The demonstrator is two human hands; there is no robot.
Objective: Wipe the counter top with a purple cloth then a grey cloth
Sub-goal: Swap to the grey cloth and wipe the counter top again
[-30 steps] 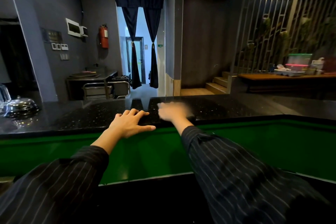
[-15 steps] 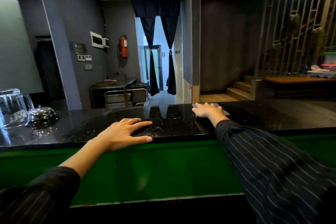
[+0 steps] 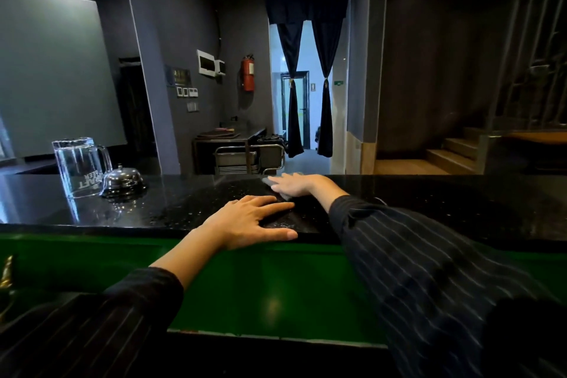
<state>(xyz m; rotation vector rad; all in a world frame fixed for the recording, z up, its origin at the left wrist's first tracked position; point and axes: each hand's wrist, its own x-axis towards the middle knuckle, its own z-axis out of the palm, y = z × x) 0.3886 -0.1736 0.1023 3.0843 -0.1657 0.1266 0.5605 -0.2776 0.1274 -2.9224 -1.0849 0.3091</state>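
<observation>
The black speckled counter top [image 3: 445,209] runs across the view above a green front panel. My right hand [image 3: 299,184] lies flat, fingers spread, pressing a pale greyish cloth [image 3: 268,182] onto the counter near its far edge. Only the cloth's edges show around the fingers. My left hand [image 3: 251,221] rests open and flat on the counter's near edge, just in front of the right hand, holding nothing. Both arms wear dark pinstriped sleeves. No second cloth is in view.
An upturned glass mug [image 3: 80,166] and a metal service bell [image 3: 122,181] stand on the counter at the left. Beyond the counter are a steel cart [image 3: 245,153], a curtained doorway and wooden steps [image 3: 451,150] at the right.
My right hand slid the cloth right along the counter, then back left towards the far edge. The view turned left, bringing the mug fully into sight. My left hand stayed put.
</observation>
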